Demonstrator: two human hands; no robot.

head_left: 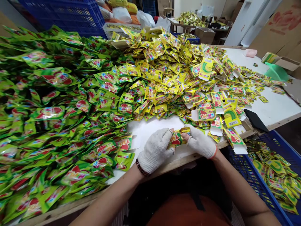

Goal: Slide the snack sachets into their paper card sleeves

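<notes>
Gloved left hand (156,151) and right hand (201,142) clamped on small printed carton (176,139) between them. Green packets (55,113) heaped to their left; yellow packets (162,75) piled beyond.

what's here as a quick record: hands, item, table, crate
left hand: white glove, dark beaded bracelet, gripping small carton
right hand: white glove, bare thumb tip, gripping carton's other end
item: small carton, watermelon print
table: green packets heaped left, yellow packets centre
crate: blue, lower right, beside table
</notes>
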